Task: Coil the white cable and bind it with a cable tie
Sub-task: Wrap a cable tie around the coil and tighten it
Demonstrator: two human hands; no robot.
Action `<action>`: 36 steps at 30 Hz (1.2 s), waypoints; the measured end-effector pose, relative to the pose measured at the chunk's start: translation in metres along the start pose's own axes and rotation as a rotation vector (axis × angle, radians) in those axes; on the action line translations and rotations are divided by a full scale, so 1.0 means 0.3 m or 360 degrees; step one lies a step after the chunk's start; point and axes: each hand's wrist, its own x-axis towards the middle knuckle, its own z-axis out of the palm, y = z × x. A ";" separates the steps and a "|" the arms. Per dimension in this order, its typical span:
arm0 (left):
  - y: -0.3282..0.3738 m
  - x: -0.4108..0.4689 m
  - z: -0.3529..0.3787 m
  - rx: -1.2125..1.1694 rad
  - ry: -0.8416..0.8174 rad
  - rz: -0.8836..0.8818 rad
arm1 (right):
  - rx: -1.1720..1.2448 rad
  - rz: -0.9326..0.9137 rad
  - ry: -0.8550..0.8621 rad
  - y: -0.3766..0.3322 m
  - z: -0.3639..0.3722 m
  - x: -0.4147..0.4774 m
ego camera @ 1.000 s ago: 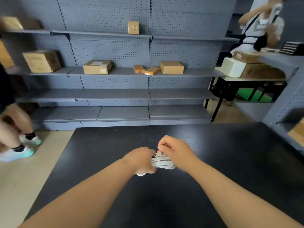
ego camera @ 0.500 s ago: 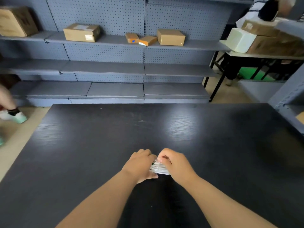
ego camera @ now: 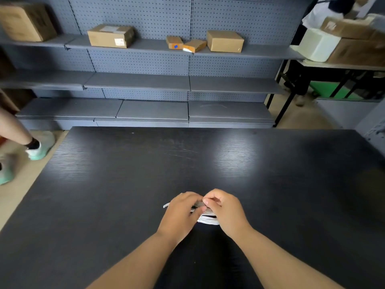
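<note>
Cable: white cable (ego camera: 208, 220) — bundled in flat parallel loops, near centre of the matte black woodgrain table (ego camera: 104, 195).
Left hand (ego camera: 180, 213): fingers curled over the bundle.
Right hand (ego camera: 226, 211): fingertips pinched at the bundle's top — tie not discernible.

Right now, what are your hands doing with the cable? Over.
Left hand and right hand both gripping coiled white cable over table. Tie not clearly visible. Nothing nearby in the way.

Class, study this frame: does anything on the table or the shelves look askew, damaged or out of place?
Little stands out. On the shelf, one small cardboard box lies tilted against its neighbour. The black table shows faint scratches. Both hands hold the coiled white cable neatly.
</note>
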 end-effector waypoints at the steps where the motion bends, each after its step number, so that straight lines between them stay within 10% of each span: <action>1: 0.002 -0.001 0.006 -0.0041 0.0027 -0.0015 | 0.0021 -0.0004 0.0005 0.001 -0.001 0.000; 36: -0.025 -0.010 0.012 -0.0074 -0.0028 -0.0123 | -0.0341 -0.0091 0.0070 -0.078 -0.009 0.010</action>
